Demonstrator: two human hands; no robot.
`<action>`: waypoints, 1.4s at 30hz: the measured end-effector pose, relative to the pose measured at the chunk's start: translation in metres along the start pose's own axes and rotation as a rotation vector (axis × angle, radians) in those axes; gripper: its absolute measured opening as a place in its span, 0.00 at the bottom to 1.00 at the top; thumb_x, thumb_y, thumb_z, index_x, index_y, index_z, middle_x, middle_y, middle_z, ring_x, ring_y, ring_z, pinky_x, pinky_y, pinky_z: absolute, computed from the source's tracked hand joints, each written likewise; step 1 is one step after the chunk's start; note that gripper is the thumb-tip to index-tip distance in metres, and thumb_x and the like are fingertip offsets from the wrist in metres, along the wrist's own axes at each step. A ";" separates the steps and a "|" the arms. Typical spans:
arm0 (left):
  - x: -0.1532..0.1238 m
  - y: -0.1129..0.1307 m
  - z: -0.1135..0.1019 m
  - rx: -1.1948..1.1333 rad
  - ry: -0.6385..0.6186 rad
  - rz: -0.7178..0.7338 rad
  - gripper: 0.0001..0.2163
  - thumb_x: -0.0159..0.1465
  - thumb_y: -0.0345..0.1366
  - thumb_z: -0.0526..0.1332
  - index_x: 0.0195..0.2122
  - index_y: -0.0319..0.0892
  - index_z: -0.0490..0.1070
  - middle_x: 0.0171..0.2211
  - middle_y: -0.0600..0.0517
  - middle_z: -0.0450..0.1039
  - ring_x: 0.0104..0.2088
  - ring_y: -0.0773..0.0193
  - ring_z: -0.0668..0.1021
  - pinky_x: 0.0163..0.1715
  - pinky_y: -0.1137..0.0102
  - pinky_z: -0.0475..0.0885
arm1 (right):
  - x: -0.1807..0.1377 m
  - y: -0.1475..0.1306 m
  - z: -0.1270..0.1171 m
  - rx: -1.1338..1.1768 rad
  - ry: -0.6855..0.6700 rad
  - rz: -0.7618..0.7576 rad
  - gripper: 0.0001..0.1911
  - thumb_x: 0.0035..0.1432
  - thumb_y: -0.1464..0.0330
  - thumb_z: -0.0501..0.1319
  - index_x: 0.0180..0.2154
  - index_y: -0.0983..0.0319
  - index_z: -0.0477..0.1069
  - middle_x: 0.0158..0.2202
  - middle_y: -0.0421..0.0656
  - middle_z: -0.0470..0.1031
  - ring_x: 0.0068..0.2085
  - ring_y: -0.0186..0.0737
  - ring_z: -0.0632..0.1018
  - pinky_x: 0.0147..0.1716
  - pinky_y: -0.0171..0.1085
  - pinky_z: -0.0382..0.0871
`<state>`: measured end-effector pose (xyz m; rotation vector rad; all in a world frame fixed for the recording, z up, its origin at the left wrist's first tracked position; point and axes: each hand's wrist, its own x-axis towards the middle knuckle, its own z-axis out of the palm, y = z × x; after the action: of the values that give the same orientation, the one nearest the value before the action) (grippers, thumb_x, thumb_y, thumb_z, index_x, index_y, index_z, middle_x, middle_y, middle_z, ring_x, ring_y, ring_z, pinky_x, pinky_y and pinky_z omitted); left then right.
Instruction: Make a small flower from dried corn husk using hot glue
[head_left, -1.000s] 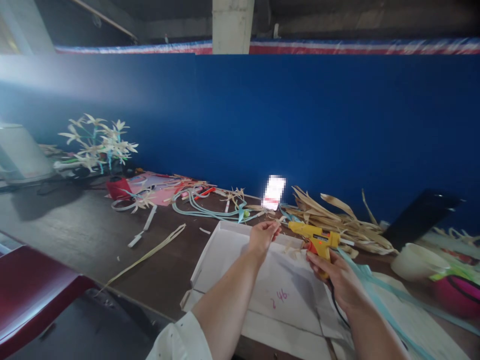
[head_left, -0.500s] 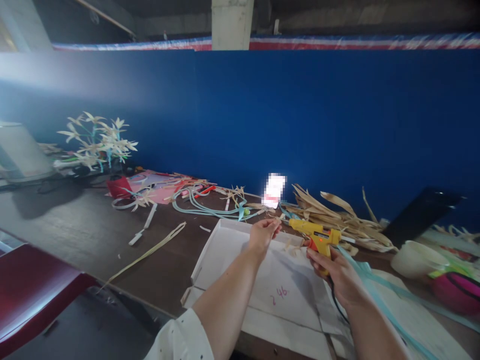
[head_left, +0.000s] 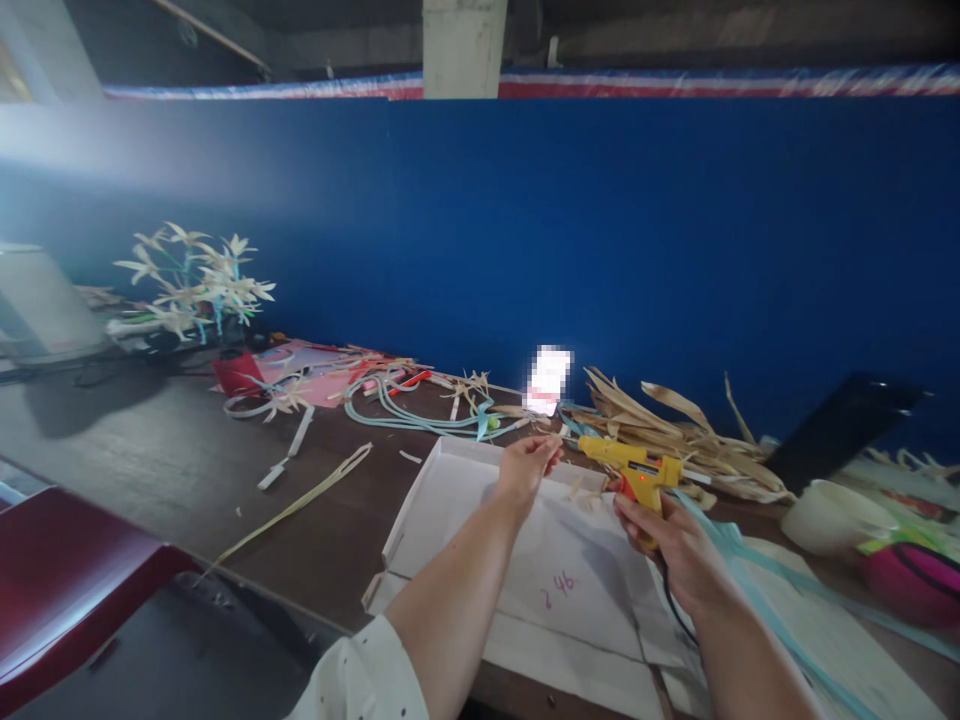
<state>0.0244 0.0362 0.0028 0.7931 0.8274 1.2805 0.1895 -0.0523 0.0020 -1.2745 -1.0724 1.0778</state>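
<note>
My right hand is wrapped round the grip of a yellow and orange glue gun, whose nozzle points left toward my left hand. My left hand is closed in a pinch on a small straw-coloured piece held just in front of the nozzle. Both hands hover above a flattened white cardboard box marked with pink writing. A black cord runs from the gun down past my right wrist.
Dried husk strips pile up behind the gun. Pale blue ribbon loops, a red cup and a bunch of straw flowers lie to the left. A white bowl and pink container stand right. A blue partition backs the table.
Almost nothing differs: both hands and the glue gun rose slightly in the picture, and the small piece stays pinched at the nozzle.
</note>
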 end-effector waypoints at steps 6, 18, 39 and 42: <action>-0.001 0.001 0.000 0.003 -0.010 0.013 0.12 0.47 0.40 0.69 0.26 0.37 0.74 0.23 0.52 0.71 0.22 0.73 0.68 0.24 0.75 0.61 | -0.003 -0.004 0.004 -0.003 -0.001 0.000 0.19 0.47 0.56 0.69 0.36 0.62 0.71 0.22 0.38 0.64 0.24 0.30 0.62 0.20 0.30 0.51; -0.001 0.002 0.000 -0.015 -0.007 0.012 0.13 0.45 0.41 0.70 0.25 0.36 0.74 0.22 0.52 0.71 0.21 0.74 0.68 0.23 0.76 0.60 | -0.001 0.001 0.001 -0.012 -0.024 -0.026 0.18 0.48 0.57 0.68 0.33 0.62 0.70 0.21 0.37 0.61 0.22 0.30 0.60 0.19 0.31 0.48; 0.002 -0.001 -0.002 -0.026 -0.009 0.026 0.15 0.44 0.43 0.71 0.26 0.36 0.74 0.23 0.51 0.72 0.22 0.73 0.69 0.23 0.76 0.60 | -0.001 -0.006 0.006 -0.024 -0.016 -0.008 0.21 0.43 0.55 0.70 0.32 0.62 0.69 0.20 0.36 0.60 0.21 0.30 0.59 0.18 0.31 0.47; 0.002 -0.001 -0.002 -0.020 -0.010 0.026 0.14 0.45 0.43 0.70 0.26 0.36 0.74 0.24 0.51 0.72 0.22 0.73 0.69 0.23 0.76 0.61 | -0.002 -0.007 0.006 -0.020 -0.009 -0.003 0.21 0.43 0.55 0.70 0.31 0.63 0.69 0.20 0.37 0.61 0.21 0.29 0.59 0.18 0.31 0.47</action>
<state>0.0237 0.0377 0.0011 0.7958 0.7973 1.3057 0.1829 -0.0530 0.0091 -1.2845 -1.0938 1.0745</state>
